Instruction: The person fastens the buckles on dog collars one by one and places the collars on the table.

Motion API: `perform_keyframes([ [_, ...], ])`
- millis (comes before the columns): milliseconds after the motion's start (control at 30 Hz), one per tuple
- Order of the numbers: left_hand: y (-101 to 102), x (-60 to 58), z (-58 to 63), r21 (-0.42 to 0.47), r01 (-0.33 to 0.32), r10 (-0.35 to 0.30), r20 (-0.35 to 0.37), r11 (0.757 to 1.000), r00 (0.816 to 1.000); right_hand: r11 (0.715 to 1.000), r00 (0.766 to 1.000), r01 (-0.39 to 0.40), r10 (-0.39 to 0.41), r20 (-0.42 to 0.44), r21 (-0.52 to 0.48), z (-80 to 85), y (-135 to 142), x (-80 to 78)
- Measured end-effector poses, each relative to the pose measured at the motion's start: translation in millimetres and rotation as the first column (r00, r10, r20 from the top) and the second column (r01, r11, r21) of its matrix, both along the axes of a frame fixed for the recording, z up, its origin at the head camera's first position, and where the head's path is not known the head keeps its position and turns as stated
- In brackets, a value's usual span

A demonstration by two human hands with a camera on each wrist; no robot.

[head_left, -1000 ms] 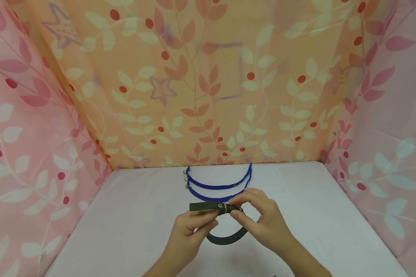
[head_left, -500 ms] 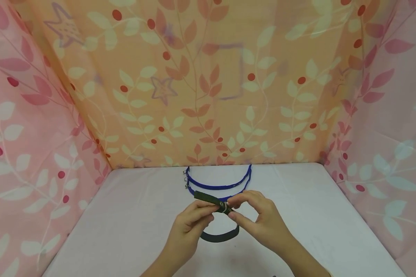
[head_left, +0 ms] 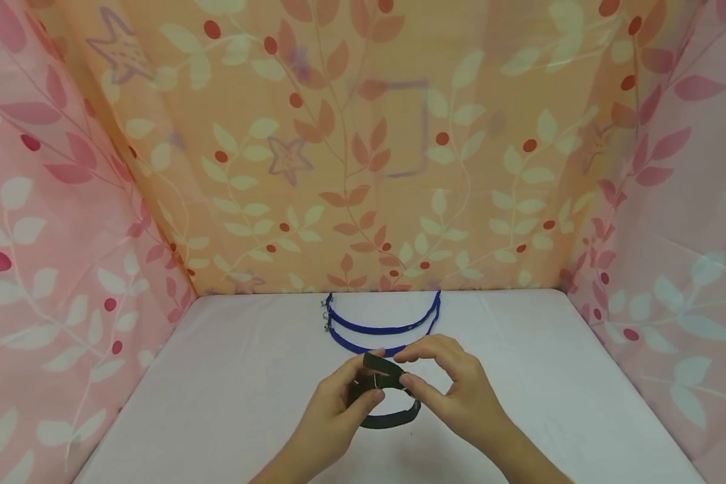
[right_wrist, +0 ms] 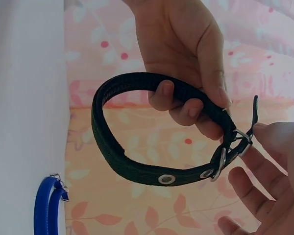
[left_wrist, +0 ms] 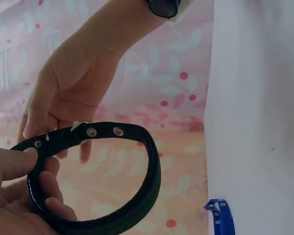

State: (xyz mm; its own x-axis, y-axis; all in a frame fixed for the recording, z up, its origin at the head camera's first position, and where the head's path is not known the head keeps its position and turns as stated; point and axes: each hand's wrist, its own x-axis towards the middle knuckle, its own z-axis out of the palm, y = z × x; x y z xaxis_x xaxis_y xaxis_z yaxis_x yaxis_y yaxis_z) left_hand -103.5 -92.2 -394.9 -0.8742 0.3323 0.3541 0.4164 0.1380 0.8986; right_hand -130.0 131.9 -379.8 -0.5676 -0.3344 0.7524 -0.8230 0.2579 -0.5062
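A dark green dog collar with metal eyelets is held up in a loop between both hands. My left hand grips its band, thumb on the near side and fingers curled round it in the right wrist view. My right hand pinches the strap by the metal buckle, its thumb against the collar and its other fingers loosely bent. The strap's short free end sticks out past the buckle. Seen from the left wrist, the eyelets line the upper part of the loop.
Two blue collars lie curved one before the other at the far middle of the white table, metal fittings on their left ends. Patterned cloth walls enclose the back and both sides.
The collar has turned in the hands; its strap end, which pointed left, now angles up between them. My left fingers have shifted along the band, and the right hand stays near the buckle.
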Motion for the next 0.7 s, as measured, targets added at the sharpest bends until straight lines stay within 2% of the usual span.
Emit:
perform_keyframes([
  [67,0.3,0.5,1.0,-0.003,-0.022,0.022,0.066,1.0,0.998,1.0,1.0,0.001,-0.001,-0.019,0.001,-0.5,-1.2,-0.1],
  [133,0.2,0.8,1.6,-0.003,-0.046,0.046,0.093,0.999,0.995,1.0,0.999,-0.004,0.004,-0.037,-0.005,-0.5,-2.2,-0.3],
  [267,0.0,1.5,1.8,0.037,-0.078,0.073,0.122,0.996,0.99,1.0,0.998,-0.003,0.003,-0.064,-0.008,-0.7,-3.3,-0.4],
  [433,0.1,1.3,3.6,0.104,-0.116,0.101,0.141,0.988,0.985,0.999,0.995,0.034,-0.032,-0.091,0.024,-2.3,-3.8,-3.0],
  [700,0.6,2.3,6.1,0.045,-0.148,0.139,0.163,0.988,0.977,0.997,0.996,0.041,-0.035,-0.086,0.063,-3.1,-3.7,-3.3],
])
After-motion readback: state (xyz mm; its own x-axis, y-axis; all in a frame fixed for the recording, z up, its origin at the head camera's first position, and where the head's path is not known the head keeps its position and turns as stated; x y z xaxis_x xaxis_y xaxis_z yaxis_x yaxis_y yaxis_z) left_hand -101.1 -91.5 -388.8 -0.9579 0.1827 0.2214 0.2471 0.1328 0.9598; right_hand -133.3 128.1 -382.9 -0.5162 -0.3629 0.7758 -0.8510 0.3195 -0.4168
